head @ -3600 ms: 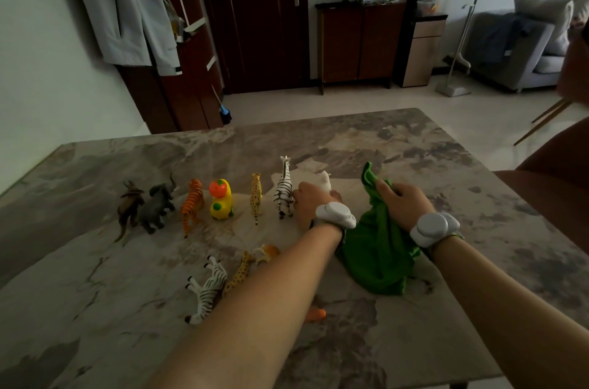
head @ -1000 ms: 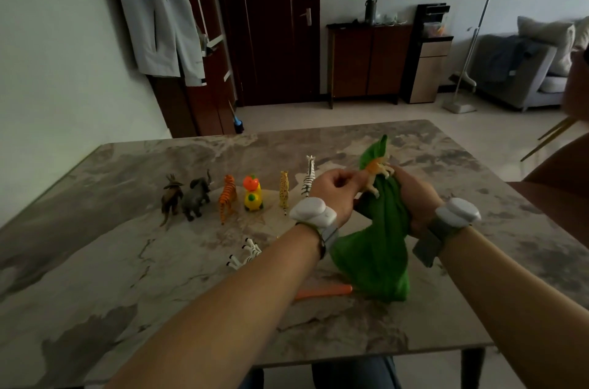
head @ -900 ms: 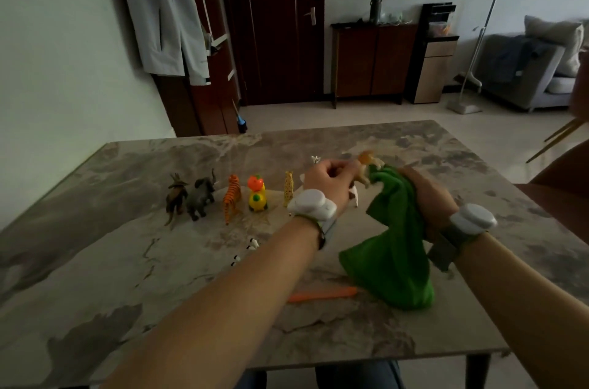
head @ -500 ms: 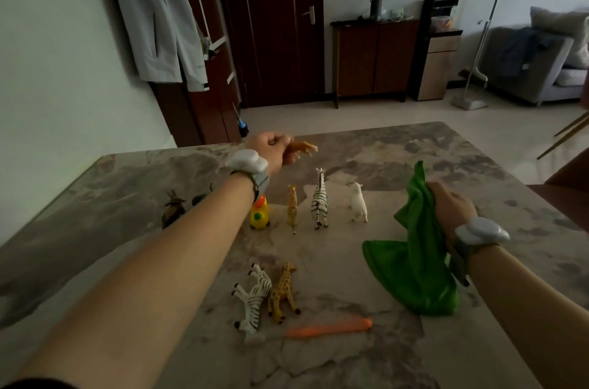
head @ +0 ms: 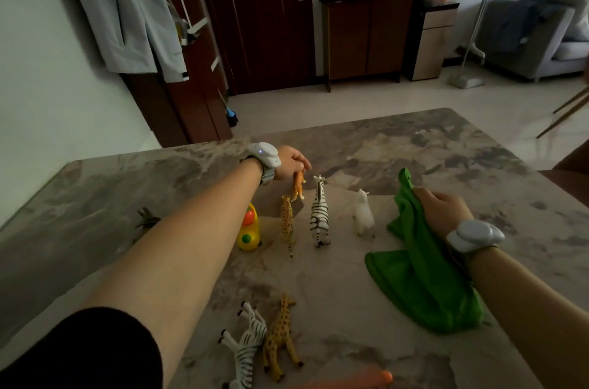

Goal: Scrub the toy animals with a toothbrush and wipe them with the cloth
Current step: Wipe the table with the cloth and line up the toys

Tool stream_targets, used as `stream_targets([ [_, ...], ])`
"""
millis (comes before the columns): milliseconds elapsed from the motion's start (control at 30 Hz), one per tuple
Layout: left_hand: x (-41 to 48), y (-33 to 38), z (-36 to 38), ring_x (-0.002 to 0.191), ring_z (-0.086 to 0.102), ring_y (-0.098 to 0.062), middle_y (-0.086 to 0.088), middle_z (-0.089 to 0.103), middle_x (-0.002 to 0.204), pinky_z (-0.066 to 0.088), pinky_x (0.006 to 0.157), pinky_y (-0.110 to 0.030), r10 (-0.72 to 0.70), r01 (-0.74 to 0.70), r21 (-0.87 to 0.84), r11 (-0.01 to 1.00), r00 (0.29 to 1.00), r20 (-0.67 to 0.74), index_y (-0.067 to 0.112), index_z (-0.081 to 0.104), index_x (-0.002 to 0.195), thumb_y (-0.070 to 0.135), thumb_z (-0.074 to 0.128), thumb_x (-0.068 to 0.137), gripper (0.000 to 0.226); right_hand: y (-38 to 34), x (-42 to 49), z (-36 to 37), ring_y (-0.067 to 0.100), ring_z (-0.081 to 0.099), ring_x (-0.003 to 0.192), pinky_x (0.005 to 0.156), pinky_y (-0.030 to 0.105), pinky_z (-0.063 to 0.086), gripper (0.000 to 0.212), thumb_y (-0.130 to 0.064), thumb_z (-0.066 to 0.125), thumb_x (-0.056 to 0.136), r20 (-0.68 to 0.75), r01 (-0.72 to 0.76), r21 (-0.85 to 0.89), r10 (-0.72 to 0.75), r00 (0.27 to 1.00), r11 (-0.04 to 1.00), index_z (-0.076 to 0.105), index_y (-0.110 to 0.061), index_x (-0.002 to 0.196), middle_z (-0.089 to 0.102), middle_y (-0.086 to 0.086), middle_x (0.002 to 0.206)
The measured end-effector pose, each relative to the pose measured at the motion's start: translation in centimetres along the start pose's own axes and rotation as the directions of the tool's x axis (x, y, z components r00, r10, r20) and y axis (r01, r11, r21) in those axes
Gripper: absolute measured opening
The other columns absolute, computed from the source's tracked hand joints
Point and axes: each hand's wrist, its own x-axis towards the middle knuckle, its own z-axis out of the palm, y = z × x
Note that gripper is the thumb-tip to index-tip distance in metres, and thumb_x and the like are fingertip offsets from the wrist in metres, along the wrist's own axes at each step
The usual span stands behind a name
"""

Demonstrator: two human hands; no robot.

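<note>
Left hand (head: 291, 162) and orange toy (head: 298, 186) lower

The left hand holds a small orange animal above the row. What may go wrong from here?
The orange animal hangs from the left hand close to the spotted cat and the standing zebra; setting it down may topple them. The grip is only on its upper end, so it might slip.

Open stretch of tabletop (head: 331, 280) between the standing row — leopard (head: 287, 221), zebra (head: 319, 216), white animal (head: 363, 215) — and the lying giraffe (head: 280, 334)
</note>
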Motion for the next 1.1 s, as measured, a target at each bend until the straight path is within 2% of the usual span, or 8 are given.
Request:
stream_targets([
  [233,1.7,-0.5,1.3,0.081,0.066,-0.013,-0.007,0.071,0.106,0.048,0.064,-0.015,0.037,-0.037,-0.01,0.999,0.999,0.028,0.01,0.066,0.117,0.01,0.049,0.101,0.023,0.6,0.0,0.4,0.024,0.06,0.083,0.076,0.03,0.04,0.042,-0.044,0.053,0.098,-0.013,0.059,0.001,-0.059,0.998,0.998,0.078,-0.011,0.093,0.068,0.01,0.085],
  [367,1.8,-0.6,1.6,0.078,0.063,-0.009,0.0,0.069,0.096,0.043,0.056,-0.011,0.035,-0.035,-0.03,0.999,0.999,-0.003,0.012,0.065,0.117,0.015,0.052,0.101,0.021,0.6,-0.2,0.4,0.025,0.06,0.08,0.073,0.03,0.039,0.045,-0.045,0.054,0.098,-0.025,0.054,-0.004,-0.054,0.998,0.999,0.076,-0.008,0.088,0.068,0.012,0.082],
  [467,1.9,-1.0,1.6,0.088,0.067,-0.015,0.001,0.069,0.096,0.049,0.073,-0.019,0.025,-0.025,-0.029,0.999,1.0,0.002,0.012,0.064,0.119,0.017,0.056,0.099,0.022,0.5,-0.3,0.4,0.024,0.059,0.08,0.074,0.03,0.04,0.043,-0.045,0.053,0.098,-0.014,0.058,-0.005,-0.058,0.998,0.998,0.077,-0.01,0.092,0.068,0.011,0.084],
  [667,1.1,-0.7,1.0,0.116,0.058,-0.021,-0.007,0.059,0.133,0.045,0.098,-0.03,-0.035,0.035,0.015,0.999,0.999,-0.022,0.01,0.05,0.14,0.036,0.057,0.098,0.05,0.5,-0.6,0.2,0.027,0.061,0.084,0.076,0.03,0.041,0.039,-0.046,0.053,0.098,-0.007,0.068,-0.008,-0.068,0.998,0.998,0.076,-0.015,0.09,0.069,0.009,0.086],
  [800,-1.4,-0.1,-0.3,0.119,0.055,-0.028,-0.011,0.055,0.135,0.044,0.099,-0.04,-0.126,0.12,-0.042,0.992,0.964,-0.235,0.01,0.046,0.139,0.059,0.043,0.097,0.065,0.0,-1.3,0.0,0.029,0.062,0.083,0.074,0.031,0.042,0.043,-0.046,0.052,0.098,0.012,0.062,-0.007,-0.062,0.998,0.998,0.075,-0.012,0.086,0.07,0.013,0.086],
  [933,-7.8,3.0,0.8,0.093,0.059,-0.02,0.003,0.058,0.096,0.044,0.078,-0.03,-0.049,-0.062,-0.182,0.981,0.834,-0.55,0.013,0.056,0.111,0.045,0.053,0.097,0.035,-0.4,-2.7,-0.1,0.041,0.062,0.08,0.067,0.034,0.04,0.053,-0.046,0.051,0.097,0.01,0.073,-0.045,-0.073,0.997,0.996,0.071,0.002,0.082,0.066,0.025,0.081],
  [1000,-12.2,4.7,1.8,0.08,0.057,-0.011,0.01,0.055,0.085,0.045,0.069,-0.027,0.046,-0.118,-0.116,0.986,0.869,-0.492,0.017,0.057,0.104,0.038,0.057,0.097,0.023,-0.8,-4.1,-0.3,0.036,0.053,0.067,0.061,0.035,0.037,0.052,-0.042,0.051,0.096,-0.02,0.095,-0.071,-0.097,0.995,0.993,0.06,0.0,0.067,0.055,0.023,0.067],
  [1100,-17.7,5.6,3.2,0.065,0.052,-0.011,0.002,0.059,0.079,0.04,0.057,-0.022,0.144,-0.138,0.042,0.989,0.976,-0.163,0.007,0.065,0.097,0.034,0.059,0.097,0.028,-2.0,-7.0,-0.5,0.026,0.041,0.057,0.054,0.032,0.031,0.051,-0.041,0.053,0.096,-0.007,0.192,-0.137,-0.195,0.981,0.972,0.047,-0.008,0.057,0.044,0.011,0.057],
])
